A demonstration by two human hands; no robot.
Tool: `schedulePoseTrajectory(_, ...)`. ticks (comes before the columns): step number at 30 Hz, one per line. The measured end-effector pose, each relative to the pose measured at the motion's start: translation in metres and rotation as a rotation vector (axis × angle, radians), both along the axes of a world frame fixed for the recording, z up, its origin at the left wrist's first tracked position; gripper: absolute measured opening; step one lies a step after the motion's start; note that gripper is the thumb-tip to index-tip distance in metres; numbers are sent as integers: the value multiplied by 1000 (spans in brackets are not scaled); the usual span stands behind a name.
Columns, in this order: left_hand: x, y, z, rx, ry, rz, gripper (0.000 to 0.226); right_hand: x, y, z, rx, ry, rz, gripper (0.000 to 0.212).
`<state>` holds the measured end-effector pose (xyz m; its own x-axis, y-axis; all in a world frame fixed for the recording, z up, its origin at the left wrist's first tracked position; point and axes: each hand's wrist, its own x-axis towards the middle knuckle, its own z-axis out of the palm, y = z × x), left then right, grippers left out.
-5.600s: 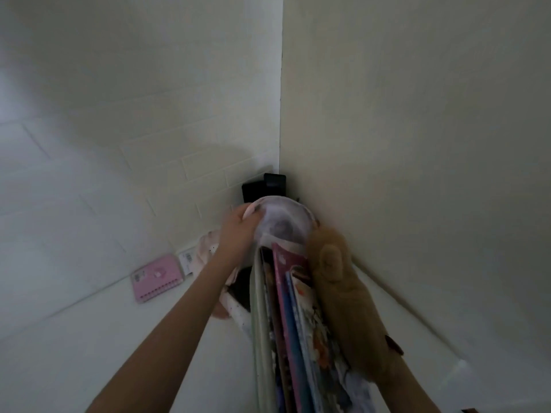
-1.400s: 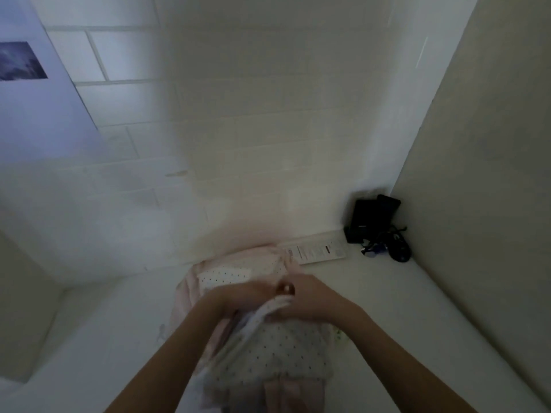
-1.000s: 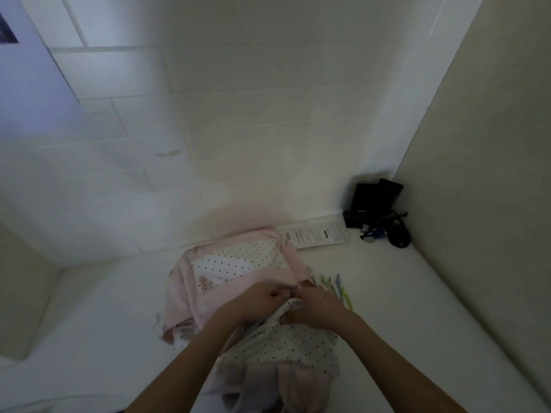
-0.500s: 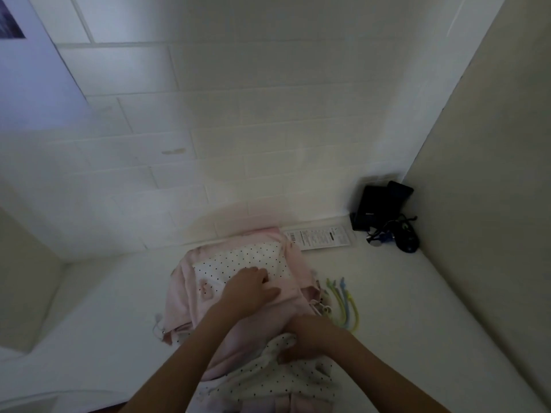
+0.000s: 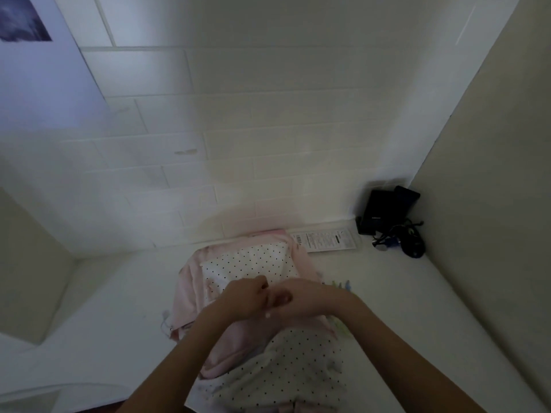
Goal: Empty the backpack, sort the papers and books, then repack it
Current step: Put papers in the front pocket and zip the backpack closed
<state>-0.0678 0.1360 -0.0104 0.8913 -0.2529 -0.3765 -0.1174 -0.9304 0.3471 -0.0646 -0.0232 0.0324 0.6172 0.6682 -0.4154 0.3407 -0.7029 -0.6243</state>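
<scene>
Atop backpack [image 5: 250, 263], both hands [image 5: 277, 299]

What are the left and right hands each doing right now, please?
Left hand: fingers curled over the backpack; whether they grip anything cannot be told.
Right hand: also curled over the backpack, beside the left; its grip cannot be told.
</scene>
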Motion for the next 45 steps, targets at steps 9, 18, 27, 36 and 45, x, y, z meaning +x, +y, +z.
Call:
schedulePoseTrajectory(9, -17, 62, 3, -31, 198, 49, 33, 17, 94, -16, 28, -217, -175, 17)
schedulePoseTrajectory(18, -58, 76, -7, -73, 77, 81, 68, 20, 119, -40, -239, -342, -9, 48)
schedulePoseTrajectory(27, -43, 85, 15, -91, 111, 6, 40, 63, 59, -13, -149, -758, -636, 25)
schedulePoseTrajectory(36, -1, 87, 15, -135, 73, 8, 35, 81, 47, -16, 91, 96, -269, 33)
schedulePoseTrajectory(45, 60, 50, 11, 56, -436, -333, 32, 146, 43, -45, 4, -191, -710, 22)
